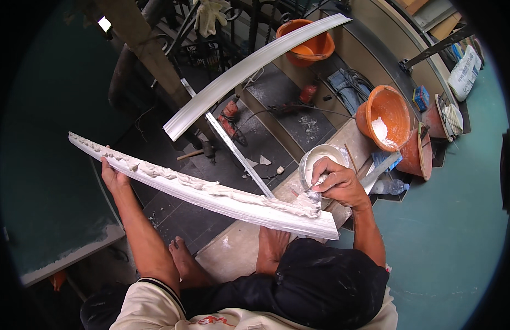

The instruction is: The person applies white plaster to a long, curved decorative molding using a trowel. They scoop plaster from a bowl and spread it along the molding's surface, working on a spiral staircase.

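Observation:
A long white cornice moulding (238, 208) slants across in front of me, its right end lower and above my knee. Thick wet plaster (194, 184) runs in a lumpy bead along its upper edge. My left hand (114, 177) grips the moulding near its far left end, thumb on the front. In my right hand (340, 184) is a plaster-coated putty knife (314, 199), its blade against the bead near the right end. Just behind that hand stands a round bowl (305, 165) of white plaster, partly hidden by my fingers.
A second white moulding (249, 69) lies beyond, crossing a metal bar (241, 157). Orange buckets (382, 118) stand on the steps at right, near a plastic bottle (391, 187). Red power tools (229, 116), cables and a hammer (206, 151) lie on dark tiles. My bare feet (271, 247) are below.

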`<action>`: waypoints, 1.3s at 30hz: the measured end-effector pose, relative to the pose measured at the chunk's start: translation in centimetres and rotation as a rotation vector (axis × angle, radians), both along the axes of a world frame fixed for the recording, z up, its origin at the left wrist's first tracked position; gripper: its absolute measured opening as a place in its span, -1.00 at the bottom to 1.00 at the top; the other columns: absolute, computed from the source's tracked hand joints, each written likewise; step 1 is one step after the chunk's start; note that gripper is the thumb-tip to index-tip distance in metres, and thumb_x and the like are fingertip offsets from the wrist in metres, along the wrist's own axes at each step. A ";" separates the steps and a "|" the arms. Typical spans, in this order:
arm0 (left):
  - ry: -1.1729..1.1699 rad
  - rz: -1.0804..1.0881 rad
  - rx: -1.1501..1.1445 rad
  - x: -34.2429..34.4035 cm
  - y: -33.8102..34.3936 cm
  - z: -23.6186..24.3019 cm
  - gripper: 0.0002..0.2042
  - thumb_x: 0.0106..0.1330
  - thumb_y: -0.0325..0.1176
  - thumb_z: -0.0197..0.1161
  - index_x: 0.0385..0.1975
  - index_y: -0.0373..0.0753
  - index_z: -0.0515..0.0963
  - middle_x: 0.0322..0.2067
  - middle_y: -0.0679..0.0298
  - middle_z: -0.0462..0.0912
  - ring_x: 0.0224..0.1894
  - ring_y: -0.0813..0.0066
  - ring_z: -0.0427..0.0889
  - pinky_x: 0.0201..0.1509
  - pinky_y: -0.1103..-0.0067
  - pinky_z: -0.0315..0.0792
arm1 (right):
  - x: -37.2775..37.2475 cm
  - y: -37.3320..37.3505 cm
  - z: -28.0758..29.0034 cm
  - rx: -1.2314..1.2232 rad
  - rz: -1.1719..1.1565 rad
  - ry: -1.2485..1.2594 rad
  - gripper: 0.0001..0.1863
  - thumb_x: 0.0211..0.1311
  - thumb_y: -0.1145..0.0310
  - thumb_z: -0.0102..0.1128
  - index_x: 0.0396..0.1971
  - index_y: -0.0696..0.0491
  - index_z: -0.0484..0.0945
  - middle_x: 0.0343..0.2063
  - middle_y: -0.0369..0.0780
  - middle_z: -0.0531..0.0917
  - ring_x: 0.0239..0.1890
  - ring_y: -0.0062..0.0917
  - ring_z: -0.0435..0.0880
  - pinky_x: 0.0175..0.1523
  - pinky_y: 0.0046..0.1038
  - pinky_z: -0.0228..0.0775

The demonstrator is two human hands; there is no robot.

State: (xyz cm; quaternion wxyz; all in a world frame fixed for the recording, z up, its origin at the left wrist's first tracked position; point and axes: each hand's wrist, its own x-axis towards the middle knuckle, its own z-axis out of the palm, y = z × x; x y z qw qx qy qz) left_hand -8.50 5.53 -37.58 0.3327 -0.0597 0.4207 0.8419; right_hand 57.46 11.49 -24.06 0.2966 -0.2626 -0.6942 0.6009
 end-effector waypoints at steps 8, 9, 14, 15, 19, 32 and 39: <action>0.006 -0.002 0.035 -0.5 -0.8 0.4 -0.55 0.66 -0.14 -0.06 0.36 -0.27 0.45 0.24 0.11 0.58 0.26 0.19 0.54 0.42 0.13 0.37 | 3.2 0.9 1.6 0.138 -0.175 -0.209 -0.76 -0.04 0.69 0.50 -0.37 0.05 0.79 -0.26 -0.31 0.64 -0.07 -0.48 0.59 0.11 -0.44 0.35; 0.011 0.004 0.025 -0.2 -0.8 0.5 -0.55 0.66 -0.14 -0.07 0.36 -0.27 0.45 0.24 0.11 0.58 0.26 0.19 0.54 0.42 0.13 0.36 | 3.2 1.1 1.7 0.139 -0.231 -0.230 -0.77 -0.03 0.69 0.49 -0.37 0.06 0.79 -0.26 -0.31 0.64 -0.07 -0.48 0.59 0.10 -0.44 0.35; 0.028 0.000 0.024 0.7 -0.4 0.9 -0.54 0.67 -0.12 -0.08 0.37 -0.25 0.45 0.23 0.15 0.58 0.25 0.22 0.53 0.42 0.13 0.35 | -2.8 1.9 2.5 0.304 -0.144 -0.196 -0.72 -0.04 0.59 0.51 -0.27 -0.04 0.82 -0.22 -0.39 0.63 -0.06 -0.52 0.56 0.15 -0.38 0.23; 0.036 -0.002 0.030 0.5 -0.5 0.7 -0.54 0.67 -0.12 -0.08 0.37 -0.25 0.45 0.23 0.15 0.58 0.25 0.22 0.53 0.42 0.14 0.35 | -3.9 2.1 2.9 0.357 -0.097 -0.233 -0.72 -0.03 0.57 0.51 -0.27 -0.07 0.82 -0.22 -0.40 0.63 -0.06 -0.52 0.56 0.18 -0.36 0.19; 0.012 0.028 0.023 1.1 -0.4 1.4 -0.54 0.66 -0.11 -0.07 0.37 -0.24 0.45 0.22 0.16 0.58 0.23 0.25 0.53 0.42 0.16 0.36 | -4.4 2.4 3.7 0.478 0.003 -0.361 -0.71 -0.03 0.52 0.52 -0.29 -0.17 0.83 -0.24 -0.43 0.62 -0.07 -0.54 0.55 0.25 -0.32 0.03; -0.033 0.010 0.001 -1.9 -0.9 -1.3 -0.55 0.65 -0.11 -0.03 0.39 -0.18 0.45 0.26 0.18 0.58 0.29 0.25 0.50 0.46 0.10 0.29 | 6.4 0.1 3.3 0.500 -0.329 -0.758 -0.77 0.00 0.53 0.48 -0.29 -0.04 0.79 -0.29 -0.35 0.66 -0.06 -0.47 0.59 0.20 -0.27 0.18; 0.135 -0.273 0.228 -11.4 -7.0 -5.9 -0.55 0.60 -0.17 0.10 0.40 -0.17 0.43 0.13 0.20 0.67 0.07 0.32 0.66 0.23 0.24 0.55 | 7.5 0.0 -3.7 0.494 -0.319 -1.377 -0.83 0.24 0.30 0.27 -0.32 0.03 0.77 -0.35 -0.06 0.73 -0.21 -0.11 0.74 -0.06 -0.09 0.53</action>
